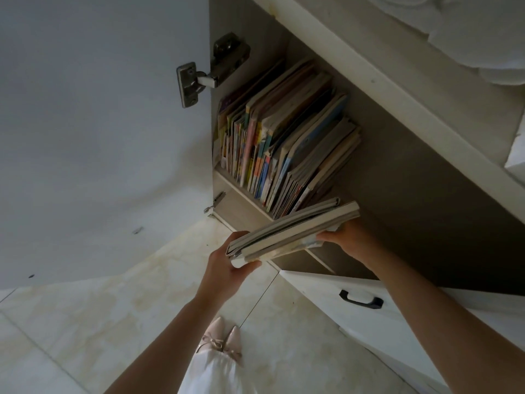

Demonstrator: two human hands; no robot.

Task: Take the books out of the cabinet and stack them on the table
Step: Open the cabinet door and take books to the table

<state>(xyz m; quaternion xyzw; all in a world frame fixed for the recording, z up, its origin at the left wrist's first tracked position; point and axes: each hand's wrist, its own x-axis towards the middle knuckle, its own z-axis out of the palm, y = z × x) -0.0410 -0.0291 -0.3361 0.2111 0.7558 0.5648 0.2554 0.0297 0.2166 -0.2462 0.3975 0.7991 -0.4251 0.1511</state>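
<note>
A small bundle of thin books (292, 231) lies flat between my two hands, just outside the open cabinet (397, 177). My left hand (227, 268) grips its near end, thumb curled under the lower corner. My right hand (349, 240) holds the far end from beneath, fingers partly hidden by the books. Inside the cabinet a row of several colourful books (278, 143) stands upright and leans to the right on the shelf. No table top shows clearly.
The white cabinet door (93, 123) stands swung open on the left, its metal hinge (199, 78) near the top. A closed white door with a black handle (360, 300) lies at the lower right. Pale floor tiles and my shoes (221, 342) are below.
</note>
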